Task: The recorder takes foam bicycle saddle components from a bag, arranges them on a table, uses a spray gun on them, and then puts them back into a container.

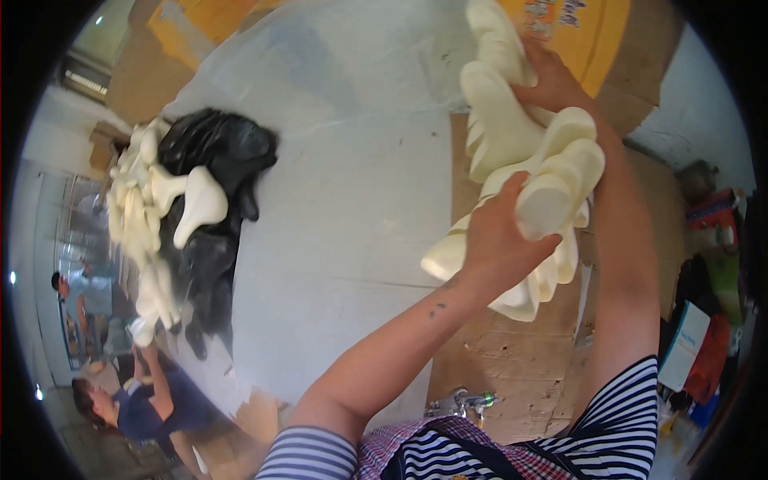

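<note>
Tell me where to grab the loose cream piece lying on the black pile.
Likely by the narrow stem of the cream piece, coming from its lower end: the top flares wide, while the stem tapers and juts clear of the black pile, leaving finger room.

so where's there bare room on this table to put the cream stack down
The broad pale table top lies bare between the pile of black and cream pieces on its left and the cream stack held by the left hand and right hand. The left edge is crowded; cardboard borders the right.
</note>
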Demonstrator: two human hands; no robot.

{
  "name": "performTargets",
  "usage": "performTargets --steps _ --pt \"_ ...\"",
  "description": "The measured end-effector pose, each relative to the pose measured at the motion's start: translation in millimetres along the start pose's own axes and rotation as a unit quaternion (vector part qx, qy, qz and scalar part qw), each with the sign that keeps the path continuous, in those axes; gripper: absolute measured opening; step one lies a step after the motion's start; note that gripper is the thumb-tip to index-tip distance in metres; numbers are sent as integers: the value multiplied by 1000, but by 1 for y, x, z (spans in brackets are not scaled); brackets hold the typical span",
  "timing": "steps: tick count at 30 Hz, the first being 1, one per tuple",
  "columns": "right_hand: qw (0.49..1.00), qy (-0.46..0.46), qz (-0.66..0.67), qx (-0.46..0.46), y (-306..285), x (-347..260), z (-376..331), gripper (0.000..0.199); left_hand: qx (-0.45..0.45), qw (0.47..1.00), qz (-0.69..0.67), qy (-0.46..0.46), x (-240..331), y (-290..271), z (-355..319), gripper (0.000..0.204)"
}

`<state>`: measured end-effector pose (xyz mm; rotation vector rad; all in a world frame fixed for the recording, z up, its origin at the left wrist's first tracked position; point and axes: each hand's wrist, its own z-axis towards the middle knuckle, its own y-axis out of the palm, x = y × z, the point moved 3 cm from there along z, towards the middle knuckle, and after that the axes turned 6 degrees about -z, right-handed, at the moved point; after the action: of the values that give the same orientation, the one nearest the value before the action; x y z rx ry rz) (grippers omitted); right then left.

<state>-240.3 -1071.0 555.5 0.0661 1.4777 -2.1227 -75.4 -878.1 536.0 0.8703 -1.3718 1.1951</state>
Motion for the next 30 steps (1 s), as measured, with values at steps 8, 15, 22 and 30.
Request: performTargets --steps 8,15,22,30 --pt "989 109 8 96 -19 -47 -50 71 103 992 35 60 -3 -8 -23 60" --pt "989 37 98 100 -42 -167 -39 68 105 990 26 87 41 -83 -86 55" --pt "964 27 262 37 28 -326 -1 73 100 995 21 -4 79 -241 -160 54" --pt "944 162 281 -57 174 -353 50 87 117 982 142 -34 -33 -329 -165 81"
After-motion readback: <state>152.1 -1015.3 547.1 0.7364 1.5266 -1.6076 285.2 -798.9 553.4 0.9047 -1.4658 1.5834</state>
